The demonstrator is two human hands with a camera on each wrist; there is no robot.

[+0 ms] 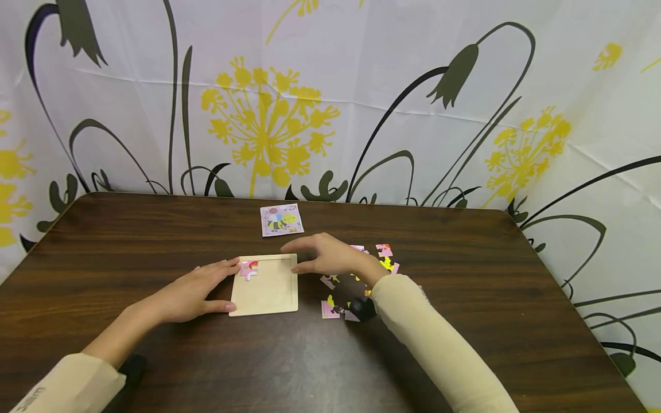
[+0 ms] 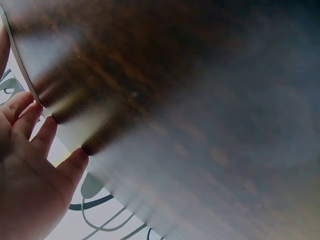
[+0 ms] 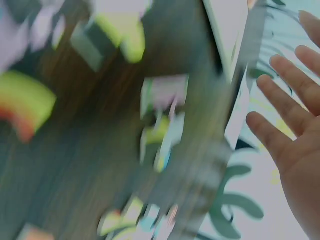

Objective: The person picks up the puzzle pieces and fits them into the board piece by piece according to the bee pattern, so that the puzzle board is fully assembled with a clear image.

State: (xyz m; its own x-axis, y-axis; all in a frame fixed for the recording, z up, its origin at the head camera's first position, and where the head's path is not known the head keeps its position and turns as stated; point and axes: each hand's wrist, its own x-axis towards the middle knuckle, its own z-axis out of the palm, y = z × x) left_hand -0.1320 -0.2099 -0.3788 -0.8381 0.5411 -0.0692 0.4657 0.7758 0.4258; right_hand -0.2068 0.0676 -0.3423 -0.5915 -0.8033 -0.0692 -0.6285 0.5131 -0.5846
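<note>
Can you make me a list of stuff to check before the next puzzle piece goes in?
1. Tray steadied: ok. The left hand touches its left side.
2. First piece in place: ok. It lies in the tray's far left corner.
3. First piece pressed fully flat: cannot tell. It's too small to see.
4. Next piece picked up: not ok. The right hand is by the tray's right side with no piece seen in it.
5. Picture card there to copy: ok. It lies face up beyond the tray.
6. All the loose pieces there: cannot tell. The right arm blocks part of the view.
</note>
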